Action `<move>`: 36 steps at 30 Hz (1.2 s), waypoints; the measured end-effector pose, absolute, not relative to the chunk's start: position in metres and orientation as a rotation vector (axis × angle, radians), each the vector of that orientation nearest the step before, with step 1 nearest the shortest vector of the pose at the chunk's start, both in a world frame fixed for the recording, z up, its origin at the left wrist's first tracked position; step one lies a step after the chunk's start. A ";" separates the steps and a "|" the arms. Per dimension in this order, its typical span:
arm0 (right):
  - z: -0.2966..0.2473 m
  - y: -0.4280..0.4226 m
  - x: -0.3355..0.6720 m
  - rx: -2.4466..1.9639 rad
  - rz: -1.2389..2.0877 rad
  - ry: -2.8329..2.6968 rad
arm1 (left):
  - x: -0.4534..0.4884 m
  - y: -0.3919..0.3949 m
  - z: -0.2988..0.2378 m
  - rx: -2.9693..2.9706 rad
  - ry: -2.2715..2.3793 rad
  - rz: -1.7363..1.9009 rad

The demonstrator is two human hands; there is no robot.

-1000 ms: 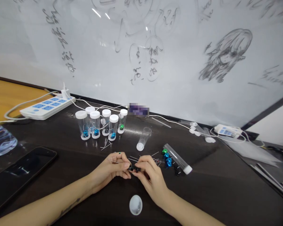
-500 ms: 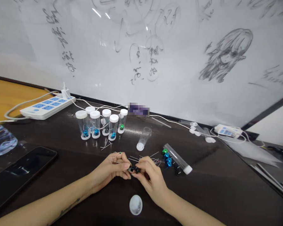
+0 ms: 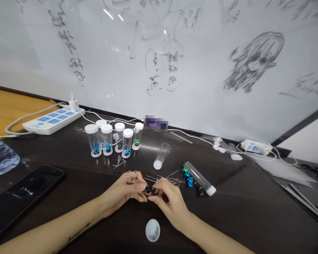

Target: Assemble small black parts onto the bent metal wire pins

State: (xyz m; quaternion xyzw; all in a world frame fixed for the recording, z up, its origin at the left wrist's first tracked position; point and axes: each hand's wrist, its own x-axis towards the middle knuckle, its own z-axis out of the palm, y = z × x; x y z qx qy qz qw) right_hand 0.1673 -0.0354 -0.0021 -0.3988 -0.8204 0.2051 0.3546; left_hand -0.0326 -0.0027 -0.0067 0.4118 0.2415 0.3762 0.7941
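Between my two hands is a small black part, mostly covered by fingertips, so its exact kind cannot be made out. My left hand pinches its left end with thumb and fingers; thin pale strands show by those fingers, and a green dot sits on one finger. On the other end, my right hand is closed in a pinch. Just behind lie loose thin wire pieces. A round whitish cap rests on the dark table in front of my hands.
Several capped clear tubes with blue or green parts stand back left. An open tube lies mid-table. Right of my hands are blue parts beside a long tube. A phone and power strip are left.
The black part has turned slightly between my fingers, and my right fingertips have shifted a little. Everything else stays in place.
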 end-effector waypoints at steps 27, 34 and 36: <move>0.000 -0.036 0.167 -1.066 0.532 -2.162 | -0.033 -0.002 -0.008 0.863 0.544 0.809; 0.000 -0.036 0.168 -1.125 0.526 -2.247 | -0.033 -0.005 -0.007 0.909 0.508 0.776; 0.000 -0.036 0.167 -1.136 0.516 -2.237 | -0.033 -0.005 -0.006 0.902 0.515 0.784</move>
